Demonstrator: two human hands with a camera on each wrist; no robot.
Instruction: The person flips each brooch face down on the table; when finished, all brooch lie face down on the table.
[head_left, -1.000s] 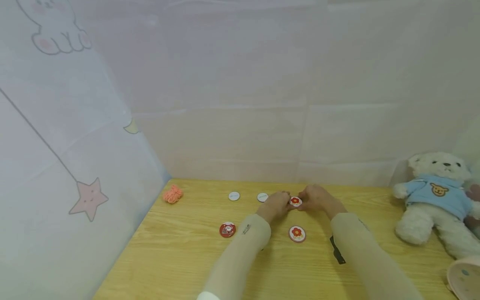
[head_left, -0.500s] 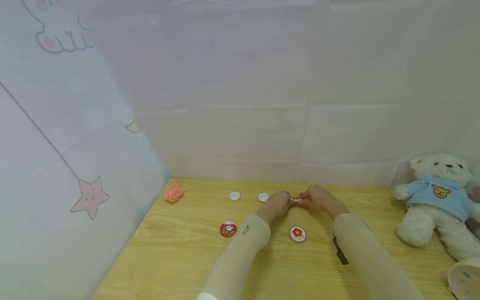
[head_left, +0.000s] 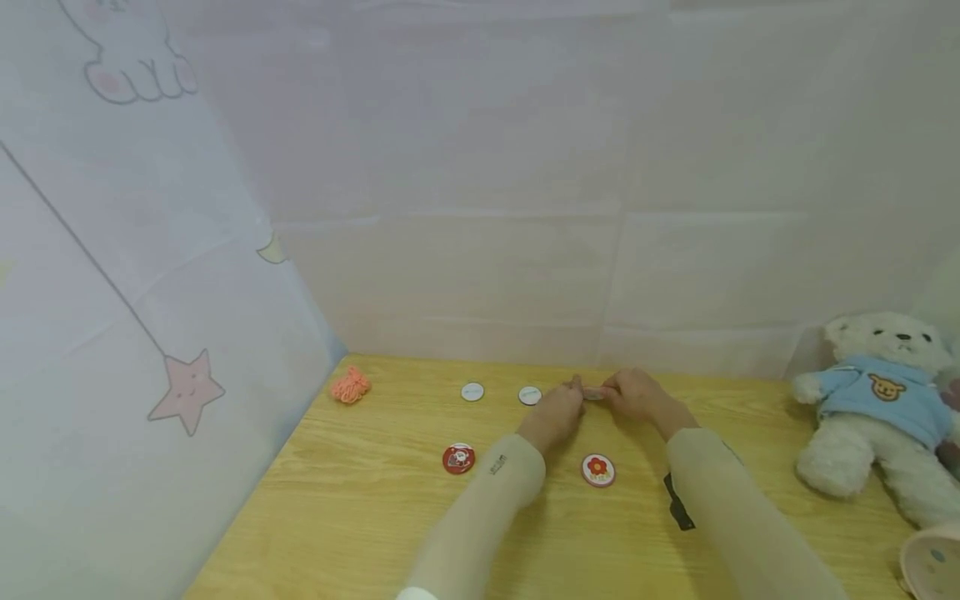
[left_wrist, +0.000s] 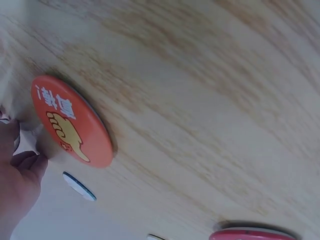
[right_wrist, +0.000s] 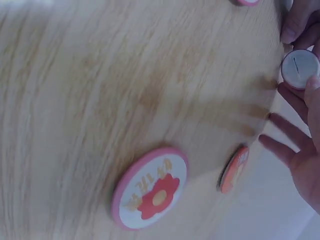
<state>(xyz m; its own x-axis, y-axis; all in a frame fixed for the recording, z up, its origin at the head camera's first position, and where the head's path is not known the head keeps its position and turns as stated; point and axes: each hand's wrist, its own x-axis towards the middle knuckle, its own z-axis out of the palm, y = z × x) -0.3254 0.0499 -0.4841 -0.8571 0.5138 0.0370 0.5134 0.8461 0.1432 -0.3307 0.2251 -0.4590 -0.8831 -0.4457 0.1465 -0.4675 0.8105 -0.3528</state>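
At the back of the table, my left hand (head_left: 555,412) and right hand (head_left: 637,395) pinch a round pin badge (head_left: 594,392) between them, by opposite edges. Its flower face is turned away. In the right wrist view the badge's grey back (right_wrist: 300,69) shows a dark line like a pin, with my right thumb (right_wrist: 312,83) at its edge and other right fingers spread. A matching red-flower badge (head_left: 598,470) lies face up nearer me. Under my left arm lies an orange thumbs-up badge (left_wrist: 72,121), hidden in the head view.
Two white discs (head_left: 472,392) (head_left: 529,395) lie left of my hands, with a red badge (head_left: 458,458) nearer. Another orange badge (right_wrist: 234,169) shows in the right wrist view. Coral yarn (head_left: 350,386) sits far left; a white teddy bear (head_left: 873,408) and pink container (head_left: 930,562) stand right.
The held badge has tipped from showing its red-flower face upward, through edge-on, to facing away. Both hands stay at nearly the same spot. The head view has shifted slightly.
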